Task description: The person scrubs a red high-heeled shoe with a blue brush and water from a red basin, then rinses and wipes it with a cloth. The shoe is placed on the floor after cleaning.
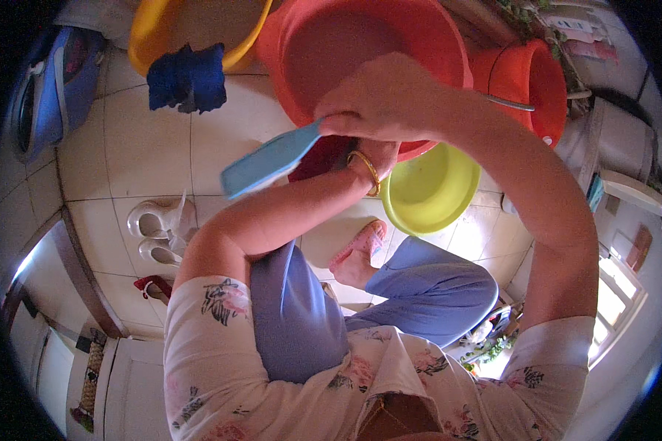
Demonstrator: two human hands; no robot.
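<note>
My right hand (383, 102) grips the end of a light blue scrub brush (270, 159), which points left across my left forearm. Pale bristles show along its lower edge. Beneath the right hand is my left hand (385, 155), with a gold bangle at the wrist; its fingers are hidden, so its hold cannot be told. A dark red item (323, 157), mostly covered, lies beside the left wrist. Both hands are over the near rim of a large red plastic tub (284, 82). A yellow-green basin (433, 190) stands just below the tub at right.
A dark blue cloth (187, 80) hangs over the rim of a yellow tub (143, 38). At right is a red bucket (546, 93) with a wire handle. White shoes (157, 226) and a red shoe (153, 288) lie on the tiled floor (143, 132). A blue bag (60, 91) is far left.
</note>
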